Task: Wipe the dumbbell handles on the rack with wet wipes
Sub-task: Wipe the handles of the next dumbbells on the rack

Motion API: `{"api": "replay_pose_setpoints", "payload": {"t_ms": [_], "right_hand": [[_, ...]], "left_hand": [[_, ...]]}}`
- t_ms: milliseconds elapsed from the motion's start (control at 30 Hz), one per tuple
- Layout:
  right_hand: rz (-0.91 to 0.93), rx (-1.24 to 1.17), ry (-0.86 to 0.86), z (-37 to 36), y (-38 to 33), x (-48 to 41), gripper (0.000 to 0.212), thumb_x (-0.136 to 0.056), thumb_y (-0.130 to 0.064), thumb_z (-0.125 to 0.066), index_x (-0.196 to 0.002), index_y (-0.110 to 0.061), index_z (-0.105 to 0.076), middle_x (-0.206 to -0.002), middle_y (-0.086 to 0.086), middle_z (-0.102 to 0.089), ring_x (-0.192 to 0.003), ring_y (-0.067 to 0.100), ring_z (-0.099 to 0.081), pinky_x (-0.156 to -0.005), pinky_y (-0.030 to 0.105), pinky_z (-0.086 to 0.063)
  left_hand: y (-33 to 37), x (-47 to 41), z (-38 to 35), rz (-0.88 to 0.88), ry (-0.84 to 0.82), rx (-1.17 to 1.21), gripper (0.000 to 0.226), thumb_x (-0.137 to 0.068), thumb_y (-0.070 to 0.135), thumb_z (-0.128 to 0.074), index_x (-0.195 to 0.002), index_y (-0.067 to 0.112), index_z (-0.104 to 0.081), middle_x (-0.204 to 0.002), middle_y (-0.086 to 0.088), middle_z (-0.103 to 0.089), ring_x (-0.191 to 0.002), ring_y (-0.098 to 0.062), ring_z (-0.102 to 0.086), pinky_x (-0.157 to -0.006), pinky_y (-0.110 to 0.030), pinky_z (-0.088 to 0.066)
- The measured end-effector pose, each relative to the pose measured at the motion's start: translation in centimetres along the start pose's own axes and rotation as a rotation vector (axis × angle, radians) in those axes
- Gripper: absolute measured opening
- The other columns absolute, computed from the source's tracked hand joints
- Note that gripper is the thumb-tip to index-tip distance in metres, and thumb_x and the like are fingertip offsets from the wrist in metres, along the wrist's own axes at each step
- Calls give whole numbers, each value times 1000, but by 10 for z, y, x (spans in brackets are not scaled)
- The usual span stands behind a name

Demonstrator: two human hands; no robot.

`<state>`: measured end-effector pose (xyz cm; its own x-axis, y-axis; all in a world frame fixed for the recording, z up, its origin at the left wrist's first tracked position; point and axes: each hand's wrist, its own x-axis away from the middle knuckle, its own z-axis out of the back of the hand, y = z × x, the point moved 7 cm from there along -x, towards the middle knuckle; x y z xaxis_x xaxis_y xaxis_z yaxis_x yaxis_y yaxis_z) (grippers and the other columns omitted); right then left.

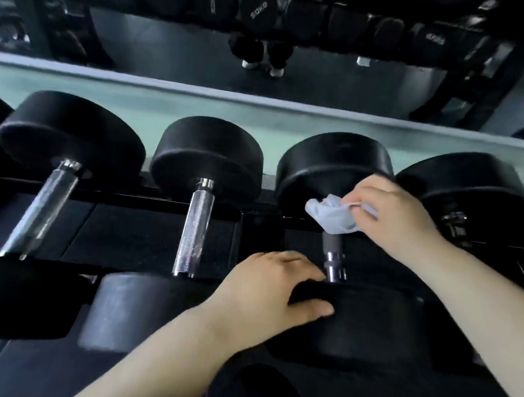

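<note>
The right hand (398, 212) pinches a crumpled wet wipe (330, 216) between thumb and fingers, against the upper part of the third dumbbell's handle (333, 244) on the rack (148, 231). The left hand (267, 287) lies on the near head (369, 324) of this dumbbell, fingers together and, it seems, curled over its rim, thumb on the front face.

Just the one view here, worn on the person's head, facing forward and tipped steeply down over the rack (124, 229). It sits close in: both forearms rise from the bottom edge, and the left hand (267, 287) and the right hand (398, 212) land right of centre. The wide lens bows the row of dumbbells (196, 225) across the middle. Along the top, a mirror (171, 54) throws back the person's legs (260, 49).
</note>
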<state>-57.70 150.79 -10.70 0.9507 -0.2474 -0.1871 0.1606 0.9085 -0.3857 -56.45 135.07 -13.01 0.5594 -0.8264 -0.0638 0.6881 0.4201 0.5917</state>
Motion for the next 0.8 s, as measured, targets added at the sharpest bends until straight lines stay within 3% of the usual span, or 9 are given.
{"api": "replay_pose_setpoints", "payload": {"t_ms": [67,167,300,367,433,533,633,733,800], "right_hand": [[-69,-65,-193,-32,14,4,18,-85,-8,-52,-94,-11,-68,-93,-9,-45,-96,16,-50,-74,18,-35],[-133,-181,-323,-49,20,5,11,-84,-15,-58,-88,-7,-66,-82,-13,-39,-84,8,-44,-65,0,-30],[1,-92,-544,-53,11,23,12,-82,-15,-62,-87,-8,-70,-72,-11,-43,-74,8,-45,-61,9,-31],[48,-60,-501,-51,8,21,13,-82,-13,-60,-84,-6,-70,-73,-9,-47,-81,14,-49,-62,12,-33],[18,-38,-323,-43,10,5,17,-84,-11,-55,-87,-3,-69,-82,-7,-48,-85,15,-48,-63,20,-32],[-48,-21,-125,-35,15,-13,19,-86,-8,-51,-89,1,-67,-100,6,-55,-94,19,-50,-72,25,-31],[50,8,-277,-41,10,3,17,-84,-12,-55,-86,-3,-69,-92,3,-55,-92,18,-52,-77,24,-37],[133,9,-497,-50,5,20,17,-82,-16,-60,-91,-8,-72,-77,-7,-48,-82,7,-45,-67,7,-32],[107,23,-450,-50,6,7,17,-82,-15,-59,-86,-3,-70,-69,-7,-42,-78,10,-45,-63,13,-34]], "left_hand": [[-5,-2,-11,15,-111,106,47,-75,47,-66,-118,31,-58,-107,20,-56,-96,2,-52,-82,-6,-35],[-13,-4,-13,34,-107,159,46,-70,45,-71,-113,31,-60,-89,27,-50,-88,9,-49,-82,-5,-36],[-15,-5,-15,37,-103,193,57,-58,59,-70,-108,33,-62,-85,32,-49,-89,15,-48,-77,0,-33],[-15,-6,-15,32,-94,205,63,-50,66,-61,-105,35,-63,-82,35,-52,-90,18,-46,-77,1,-33],[-15,-7,-16,23,-88,208,63,-48,71,-52,-101,37,-62,-88,42,-51,-91,20,-46,-77,1,-33],[-15,-8,-15,23,-86,212,60,-48,72,-58,-101,43,-55,-96,53,-41,-93,22,-44,-78,2,-33],[-14,-8,-15,28,-109,217,59,-47,71,-57,-102,56,-40,-101,51,-40,-95,19,-45,-77,0,-34],[-14,-8,-16,40,-116,237,40,-56,59,-69,-91,49,-52,-105,39,-46,-97,13,-47,-76,-2,-36],[-13,-7,-14,33,-105,226,38,-59,55,-73,-90,46,-52,-93,33,-55,-96,14,-46,-77,-3,-36]]}}
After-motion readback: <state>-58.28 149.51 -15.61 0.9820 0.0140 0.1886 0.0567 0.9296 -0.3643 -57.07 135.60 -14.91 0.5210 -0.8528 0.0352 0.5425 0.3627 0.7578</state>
